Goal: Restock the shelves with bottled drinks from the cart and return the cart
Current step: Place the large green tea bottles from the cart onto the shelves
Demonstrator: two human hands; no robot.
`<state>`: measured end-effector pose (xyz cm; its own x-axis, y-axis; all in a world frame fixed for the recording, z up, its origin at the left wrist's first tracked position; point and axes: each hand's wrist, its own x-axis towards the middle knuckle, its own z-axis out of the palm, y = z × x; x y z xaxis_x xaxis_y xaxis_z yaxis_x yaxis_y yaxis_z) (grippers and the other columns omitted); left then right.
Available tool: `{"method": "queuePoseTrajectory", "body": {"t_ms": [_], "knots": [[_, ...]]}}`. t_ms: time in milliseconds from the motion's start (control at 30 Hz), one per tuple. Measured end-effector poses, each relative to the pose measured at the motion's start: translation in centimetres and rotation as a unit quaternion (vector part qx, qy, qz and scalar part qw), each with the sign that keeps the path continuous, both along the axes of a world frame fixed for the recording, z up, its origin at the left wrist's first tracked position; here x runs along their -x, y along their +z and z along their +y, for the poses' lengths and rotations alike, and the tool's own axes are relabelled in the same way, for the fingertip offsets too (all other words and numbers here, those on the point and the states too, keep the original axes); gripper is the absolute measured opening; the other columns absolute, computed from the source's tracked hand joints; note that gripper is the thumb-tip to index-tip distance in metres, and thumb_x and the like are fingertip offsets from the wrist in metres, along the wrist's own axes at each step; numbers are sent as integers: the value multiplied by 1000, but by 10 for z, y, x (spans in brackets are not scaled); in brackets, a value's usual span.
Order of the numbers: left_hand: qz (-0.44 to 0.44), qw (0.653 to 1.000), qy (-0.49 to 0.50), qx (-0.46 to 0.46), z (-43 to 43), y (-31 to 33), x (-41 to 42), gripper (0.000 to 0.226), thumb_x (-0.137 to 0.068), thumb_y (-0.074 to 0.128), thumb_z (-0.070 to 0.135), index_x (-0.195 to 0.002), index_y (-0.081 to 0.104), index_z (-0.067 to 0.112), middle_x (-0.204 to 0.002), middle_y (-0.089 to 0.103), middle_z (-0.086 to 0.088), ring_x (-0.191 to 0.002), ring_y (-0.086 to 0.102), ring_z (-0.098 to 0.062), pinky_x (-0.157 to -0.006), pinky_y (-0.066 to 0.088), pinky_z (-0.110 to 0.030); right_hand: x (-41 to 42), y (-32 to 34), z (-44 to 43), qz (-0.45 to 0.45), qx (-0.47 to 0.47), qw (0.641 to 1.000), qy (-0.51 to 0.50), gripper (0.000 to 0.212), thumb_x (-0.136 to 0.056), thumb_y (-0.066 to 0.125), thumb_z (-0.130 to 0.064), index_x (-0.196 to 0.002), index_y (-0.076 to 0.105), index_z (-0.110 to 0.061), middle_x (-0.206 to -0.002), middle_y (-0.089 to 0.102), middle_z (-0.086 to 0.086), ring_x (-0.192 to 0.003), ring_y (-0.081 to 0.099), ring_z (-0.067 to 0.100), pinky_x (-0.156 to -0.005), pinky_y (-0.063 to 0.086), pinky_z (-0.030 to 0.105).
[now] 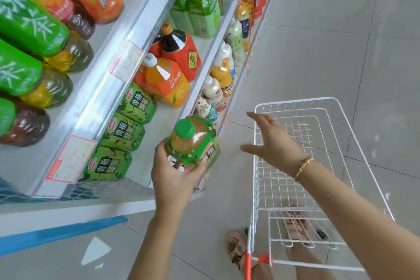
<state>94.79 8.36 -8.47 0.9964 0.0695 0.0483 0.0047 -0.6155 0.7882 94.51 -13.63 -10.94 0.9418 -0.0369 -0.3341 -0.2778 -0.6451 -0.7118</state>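
Observation:
My left hand (173, 175) grips a large green-labelled tea bottle (193, 143) with a green cap, held just in front of the middle shelf (163, 118). On that shelf stand three matching green bottles (122, 132), beside the gap. My right hand (272, 141) hovers open, fingers spread, above the left rim of the white wire cart (318, 166). A gold bracelet circles that wrist. The cart's basket holds no bottles.
Orange juice bottles (168, 82) and red tea bottles (179, 52) fill the shelf further along. Small milk and juice bottles (218, 91) line the lower shelf. The upper shelf carries big green and orange bottles (29, 27). My sandalled feet (236, 248) stand behind the cart on grey floor tiles.

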Motion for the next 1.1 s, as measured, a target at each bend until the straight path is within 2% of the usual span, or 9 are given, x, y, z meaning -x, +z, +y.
{"method": "queuePoseTrajectory", "body": {"t_ms": [67, 133, 200, 300, 500, 633, 767, 933, 1100], "knots": [[-19, 999, 45, -18, 14, -5, -13, 76, -59, 87, 14, -125, 49, 7, -118, 54, -3, -103, 53, -12, -83, 42, -2, 2, -28, 5, 117, 25, 990, -77, 82, -81, 71, -30, -145, 25, -10, -145, 34, 14, -130, 39, 27, -104, 34, 32], [-38, 997, 66, -27, 31, -10, -29, 80, -61, 86, 15, -129, 45, 7, -125, 51, -7, -111, 51, -16, -93, 46, -19, 3, -49, 13, 170, 15, 977, -126, 77, -80, 72, -28, -140, 30, -3, -138, 41, 18, -126, 43, 30, -100, 38, 32], [-46, 995, 84, -36, 48, -16, -47, 81, -62, 86, 15, -131, 43, 8, -128, 50, -8, -114, 50, -16, -98, 47, -35, 2, -64, 20, 180, 17, 974, -138, 64, -80, 72, -25, -132, 42, -2, -127, 54, 18, -115, 52, 30, -89, 43, 31], [-59, 992, 106, -21, 64, -27, -70, 84, -64, 85, 17, -135, 41, 12, -134, 47, -7, -119, 48, -15, -103, 44, -38, 2, -75, 29, 169, 44, 976, -127, 38, -80, 70, -17, -114, 57, -3, -113, 63, 15, -103, 58, 29, -74, 40, 24], [-23, 991, 132, 3, 74, -52, -99, 89, -63, 86, 16, -138, 40, 16, -137, 41, -7, -127, 45, -23, -104, 42, -45, 10, -90, 28, 164, 67, 979, -106, 26, -77, 71, -8, -100, 62, -3, -100, 65, 12, -89, 58, 25, -72, 44, 26], [-5, 986, 161, 51, 69, -60, -105, 90, -66, 84, 15, -142, 36, 18, -143, 41, -7, -128, 46, -21, -103, 45, -40, 8, -93, 30, 183, 58, 974, -122, 18, -76, 71, -8, -92, 64, -3, -92, 67, 12, -85, 60, 24, -68, 46, 25], [-7, 975, 204, 90, 56, -61, -105, 91, -71, 79, 7, -147, 29, 13, -144, 44, -11, -129, 47, -19, -93, 44, -16, 4, -91, 33, 192, 76, 973, -106, 19, -78, 71, -10, -95, 63, -3, -92, 67, 12, -90, 61, 25, -65, 42, 23], [-30, 970, 235, 49, 55, -64, -106, 47, -75, 76, 8, -120, 62, 3, -111, 69, -13, -102, 66, -21, -84, 52, -22, 4, -94, 34, 192, 65, 973, -110, 22, -77, 73, -12, -77, 51, -11, -95, 66, 15, -77, 55, 23, -65, 38, 23], [-16, 966, 244, 85, 54, -65, -124, 26, -77, 75, 12, -101, 70, 5, -97, 71, -3, -92, 68, -17, -80, 53, -28, 2, -97, 36, 192, 92, 973, -87, 24, -81, 70, -16, -81, 46, -13, -100, 64, 15, -77, 46, 20, -66, 35, 22]]}}
